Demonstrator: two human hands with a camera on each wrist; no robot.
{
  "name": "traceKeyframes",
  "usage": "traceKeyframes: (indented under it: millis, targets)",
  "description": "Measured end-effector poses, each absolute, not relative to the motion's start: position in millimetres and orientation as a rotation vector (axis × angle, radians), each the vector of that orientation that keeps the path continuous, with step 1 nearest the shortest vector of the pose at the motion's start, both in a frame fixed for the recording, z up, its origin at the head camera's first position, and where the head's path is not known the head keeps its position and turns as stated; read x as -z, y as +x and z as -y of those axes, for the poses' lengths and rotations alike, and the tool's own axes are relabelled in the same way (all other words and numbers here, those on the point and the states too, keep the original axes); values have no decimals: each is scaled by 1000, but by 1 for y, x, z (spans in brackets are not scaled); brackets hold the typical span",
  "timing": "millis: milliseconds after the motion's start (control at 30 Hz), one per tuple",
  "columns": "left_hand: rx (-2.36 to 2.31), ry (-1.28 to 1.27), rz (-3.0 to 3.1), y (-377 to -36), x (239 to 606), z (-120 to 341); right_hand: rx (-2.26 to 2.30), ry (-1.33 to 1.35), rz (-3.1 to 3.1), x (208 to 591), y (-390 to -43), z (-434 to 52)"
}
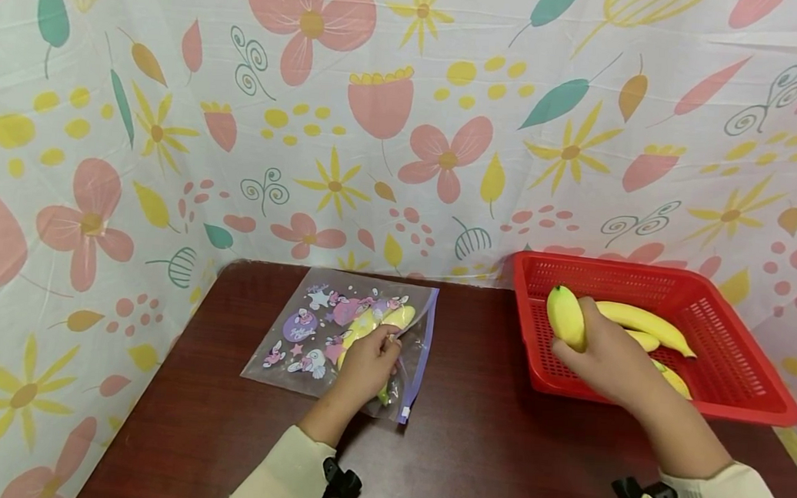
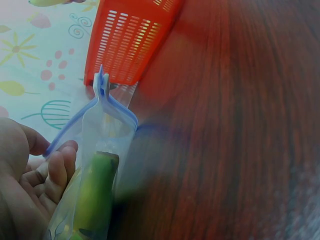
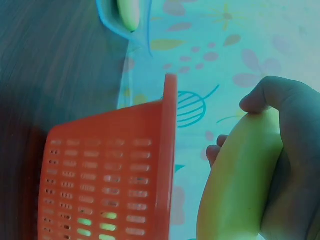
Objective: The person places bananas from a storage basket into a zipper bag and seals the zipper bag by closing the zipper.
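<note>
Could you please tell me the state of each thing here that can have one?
Red plastic basket: upright, open-topped.
Basket bananas: unpeeled, partly hidden.
Zip-lock bag: mouth open.
Bagged bananas: inside, partly covered.
Held banana: unpeeled, in hand.
Left hand: pinching the bag's edge.
Right hand: gripping the held banana.

Bright head view, hazy left wrist view, reflections on tabletop (image 2: 225,125), soft, bluish right wrist view
</note>
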State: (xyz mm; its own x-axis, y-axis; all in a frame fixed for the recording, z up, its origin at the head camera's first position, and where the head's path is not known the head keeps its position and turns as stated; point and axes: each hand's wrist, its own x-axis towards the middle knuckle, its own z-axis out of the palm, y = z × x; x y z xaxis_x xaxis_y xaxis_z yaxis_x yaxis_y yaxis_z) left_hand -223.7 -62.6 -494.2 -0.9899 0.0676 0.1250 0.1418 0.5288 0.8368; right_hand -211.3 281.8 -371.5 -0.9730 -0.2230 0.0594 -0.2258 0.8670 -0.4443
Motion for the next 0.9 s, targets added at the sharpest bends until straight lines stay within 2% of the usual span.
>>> traceKeyframes:
  millis: [400, 900]
  targets:
    - [1481, -168, 2687, -224, 495, 63, -744, 494, 3004, 364, -198, -261]
    - [1506, -181, 2680, -224, 495, 63, -826, 504, 2965, 366, -187, -235]
